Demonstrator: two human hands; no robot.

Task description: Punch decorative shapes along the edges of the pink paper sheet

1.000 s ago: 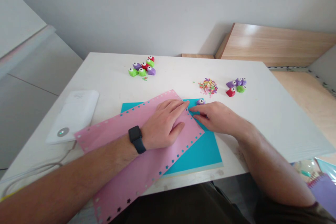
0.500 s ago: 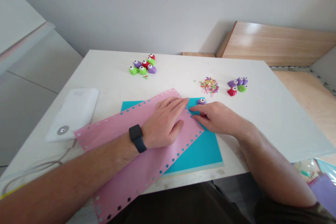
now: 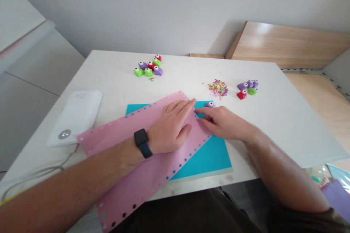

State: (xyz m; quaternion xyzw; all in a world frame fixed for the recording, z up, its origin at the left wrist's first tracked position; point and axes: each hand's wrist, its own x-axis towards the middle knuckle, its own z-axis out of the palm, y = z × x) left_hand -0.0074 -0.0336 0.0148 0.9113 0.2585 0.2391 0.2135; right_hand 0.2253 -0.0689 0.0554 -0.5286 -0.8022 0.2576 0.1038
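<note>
Pressing flat on a long pink paper strip (image 3: 153, 149), the left hand (image 3: 171, 127) lies with its fingers (image 3: 180, 107) held close together and straight, while the thumb spreads away from them toward the body. A black smartwatch (image 3: 142, 143) sits on the wrist behind those fingers. The strip lies at a slant across a teal card (image 3: 210, 160), and a row of small punched stars runs along its edges, with one long edge passing just under the fingertips of the left hand.

The right hand (image 3: 224, 122) comes in from the other side, its fingers (image 3: 203, 116) loosely curled, the index reaching out farthest. These fingertips rest at the pink strip's edge, just beside the left fingertips and not touching them. Whether they pinch the paper's edge, I cannot tell.

Just above the right fingertips, a purple craft punch (image 3: 210, 104) stands on the teal card's top edge. Farther past the fingers, on the white table (image 3: 273, 123), lie a heap of paper confetti (image 3: 218, 88) and a group of purple, green and red punches (image 3: 247, 89). Another group of punches (image 3: 147, 68) sits well beyond the left fingers, and a white power bank (image 3: 75, 116) lies out past the left thumb's side of the strip
</note>
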